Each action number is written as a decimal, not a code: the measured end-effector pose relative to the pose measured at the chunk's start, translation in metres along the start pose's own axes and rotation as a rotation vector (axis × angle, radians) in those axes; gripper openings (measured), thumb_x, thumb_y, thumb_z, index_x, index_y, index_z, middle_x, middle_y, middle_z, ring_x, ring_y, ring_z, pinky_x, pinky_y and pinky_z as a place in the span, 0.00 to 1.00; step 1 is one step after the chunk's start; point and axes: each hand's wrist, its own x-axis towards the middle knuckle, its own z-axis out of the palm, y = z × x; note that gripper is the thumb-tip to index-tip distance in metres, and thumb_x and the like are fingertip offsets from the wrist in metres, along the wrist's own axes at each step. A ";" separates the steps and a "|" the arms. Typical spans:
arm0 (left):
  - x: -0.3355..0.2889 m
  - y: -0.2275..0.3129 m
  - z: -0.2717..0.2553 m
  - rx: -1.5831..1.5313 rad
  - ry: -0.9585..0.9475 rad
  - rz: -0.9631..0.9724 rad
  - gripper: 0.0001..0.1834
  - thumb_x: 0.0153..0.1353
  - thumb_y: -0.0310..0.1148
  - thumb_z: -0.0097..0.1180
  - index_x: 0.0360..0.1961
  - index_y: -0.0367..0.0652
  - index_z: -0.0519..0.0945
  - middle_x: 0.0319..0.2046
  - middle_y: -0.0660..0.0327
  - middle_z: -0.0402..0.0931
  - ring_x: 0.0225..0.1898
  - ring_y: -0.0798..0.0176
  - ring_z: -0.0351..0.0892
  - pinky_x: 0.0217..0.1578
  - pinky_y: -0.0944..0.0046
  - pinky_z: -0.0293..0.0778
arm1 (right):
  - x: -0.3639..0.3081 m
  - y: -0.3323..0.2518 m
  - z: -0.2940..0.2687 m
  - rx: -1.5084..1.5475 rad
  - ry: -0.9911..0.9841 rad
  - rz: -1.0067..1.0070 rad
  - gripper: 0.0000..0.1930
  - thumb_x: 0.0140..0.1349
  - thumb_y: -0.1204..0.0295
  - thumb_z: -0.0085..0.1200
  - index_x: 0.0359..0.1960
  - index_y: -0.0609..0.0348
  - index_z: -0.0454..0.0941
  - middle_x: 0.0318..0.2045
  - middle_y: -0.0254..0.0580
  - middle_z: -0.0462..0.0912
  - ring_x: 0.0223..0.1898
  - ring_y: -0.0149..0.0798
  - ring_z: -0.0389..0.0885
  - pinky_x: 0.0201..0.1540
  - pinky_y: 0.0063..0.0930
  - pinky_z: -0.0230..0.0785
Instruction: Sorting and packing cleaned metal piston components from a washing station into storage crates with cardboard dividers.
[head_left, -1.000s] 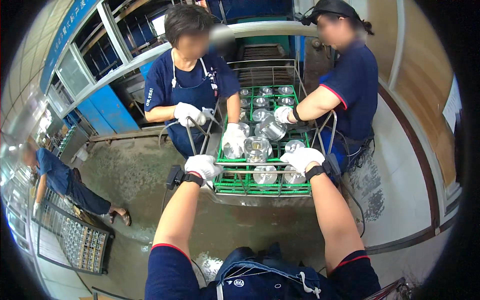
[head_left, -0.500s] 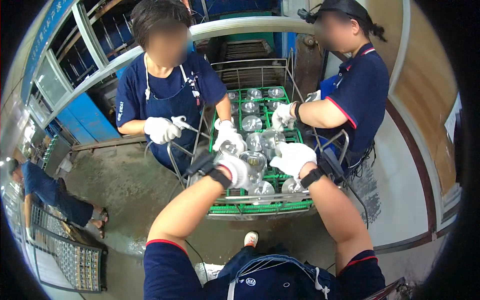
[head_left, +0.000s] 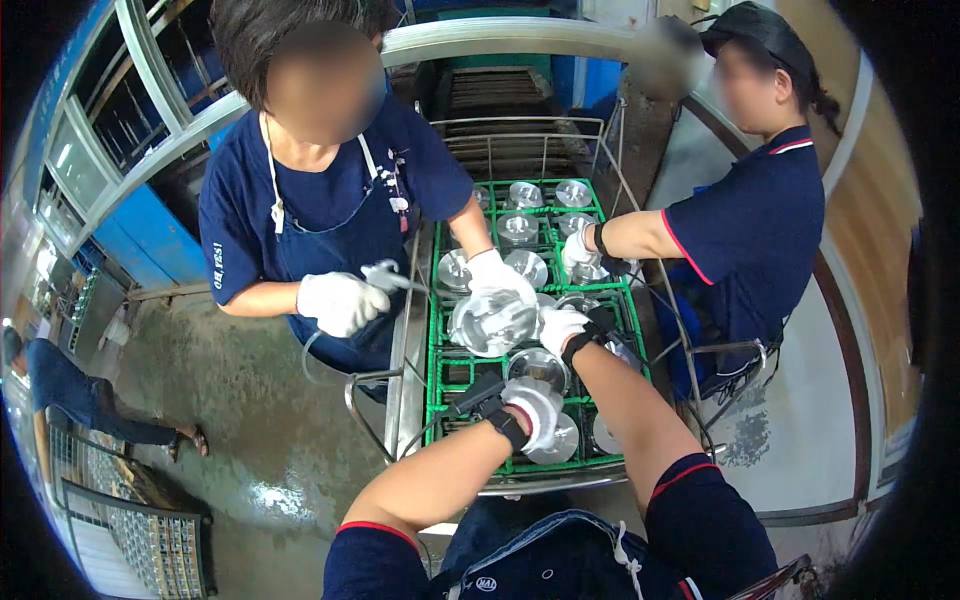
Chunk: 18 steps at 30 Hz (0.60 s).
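Note:
Both my hands wear white gloves and black wrist straps. My left hand [head_left: 540,412] is low over the near part of a green wire rack [head_left: 432,345], beside a round shiny silvery piece [head_left: 553,440]; its fingers are smeared and partly hidden. My right hand [head_left: 562,328] is farther up the rack with fingers curled, close to a larger shiny round piece [head_left: 487,328]. What its fingers grip is hidden. A co-worker's gloved hand [head_left: 500,280] lies on that larger piece. Another round piece [head_left: 538,370] sits between my two hands.
The co-worker at left holds a grey spray gun [head_left: 385,275] with a hose. At right, another person's gloved hand [head_left: 578,250] reaches into the rack's far rows. Metal cart rails [head_left: 372,415] flank the rack. A crate of parts [head_left: 150,545] stands at lower left.
My view has moved nearer the rack. My left hand has shifted right and nearer to me, away from the co-worker's hand. That co-worker's hand now lies on a large round piece.

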 end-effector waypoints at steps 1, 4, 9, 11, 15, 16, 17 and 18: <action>-0.002 -0.002 -0.002 -0.020 0.011 -0.029 0.21 0.53 0.47 0.61 0.41 0.43 0.85 0.42 0.49 0.85 0.44 0.46 0.86 0.45 0.49 0.81 | -0.004 -0.006 0.002 0.068 0.077 0.111 0.15 0.57 0.65 0.52 0.41 0.57 0.84 0.39 0.56 0.86 0.39 0.55 0.86 0.43 0.51 0.77; -0.002 -0.012 -0.010 -0.091 -0.076 -0.006 0.21 0.54 0.48 0.59 0.41 0.41 0.85 0.42 0.48 0.84 0.44 0.45 0.86 0.45 0.48 0.81 | -0.003 -0.004 -0.016 -0.070 -0.074 -0.082 0.12 0.57 0.64 0.52 0.34 0.54 0.86 0.34 0.54 0.86 0.37 0.56 0.86 0.40 0.50 0.77; 0.024 -0.041 -0.016 -0.132 0.147 -0.077 0.24 0.59 0.51 0.55 0.39 0.39 0.86 0.32 0.46 0.84 0.35 0.42 0.85 0.40 0.48 0.80 | -0.018 0.053 0.020 -0.116 -0.105 -0.649 0.15 0.61 0.57 0.51 0.38 0.53 0.84 0.36 0.44 0.87 0.38 0.49 0.86 0.41 0.47 0.77; 0.018 -0.061 -0.046 -0.192 0.202 -0.114 0.23 0.61 0.49 0.51 0.46 0.41 0.84 0.33 0.47 0.85 0.35 0.42 0.85 0.41 0.47 0.79 | -0.029 0.040 0.019 -0.012 -0.288 -0.381 0.29 0.57 0.41 0.52 0.47 0.51 0.84 0.47 0.46 0.86 0.47 0.50 0.84 0.50 0.43 0.76; 0.053 -0.094 -0.035 -0.113 0.398 -0.183 0.17 0.59 0.40 0.52 0.44 0.44 0.84 0.41 0.48 0.84 0.42 0.44 0.84 0.45 0.47 0.78 | -0.036 -0.005 0.035 0.094 -0.173 -0.212 0.50 0.50 0.25 0.46 0.60 0.55 0.78 0.54 0.62 0.80 0.55 0.62 0.78 0.56 0.62 0.69; 0.055 -0.077 -0.063 -0.145 0.242 -0.221 0.17 0.61 0.41 0.52 0.44 0.42 0.84 0.43 0.46 0.83 0.45 0.42 0.83 0.48 0.47 0.76 | -0.037 0.000 0.051 0.076 -0.070 -0.161 0.52 0.49 0.25 0.46 0.59 0.63 0.77 0.51 0.68 0.81 0.51 0.62 0.80 0.52 0.62 0.71; 0.069 -0.082 -0.051 -0.251 0.229 -0.175 0.19 0.63 0.43 0.51 0.44 0.40 0.83 0.44 0.44 0.83 0.47 0.41 0.82 0.51 0.48 0.75 | -0.034 0.004 0.075 -0.008 0.000 -0.142 0.51 0.49 0.25 0.46 0.57 0.63 0.78 0.50 0.67 0.81 0.50 0.61 0.81 0.51 0.63 0.71; 0.084 -0.087 -0.034 -0.361 0.208 -0.124 0.21 0.65 0.45 0.50 0.44 0.39 0.83 0.45 0.42 0.82 0.49 0.39 0.81 0.53 0.48 0.74 | -0.031 0.013 0.093 -0.091 0.064 -0.117 0.51 0.49 0.26 0.46 0.55 0.64 0.79 0.48 0.65 0.82 0.49 0.60 0.81 0.49 0.64 0.71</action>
